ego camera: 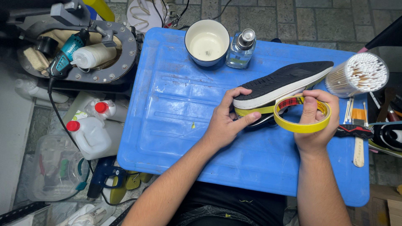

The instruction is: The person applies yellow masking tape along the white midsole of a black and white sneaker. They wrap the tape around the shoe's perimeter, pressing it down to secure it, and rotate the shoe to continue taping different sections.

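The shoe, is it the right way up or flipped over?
Flipped on its side: the shoe shows its black ridged sole to the camera. The left hand steadies it, and the right hand holds a yellow tape roll.

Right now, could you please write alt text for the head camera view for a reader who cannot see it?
Over a blue plastic tray, the left hand steadies a shoe held sole-up, while the right hand holds a yellow tape roll whose strip runs along the shoe's edge. A cup, a glass bottle and a tub of cotton swabs stand behind.

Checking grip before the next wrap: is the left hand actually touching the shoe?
Touching. The head view shows the left hand gripping the shoe, fingers over its white sole edge, thumb pressed on the yellow tape strip.
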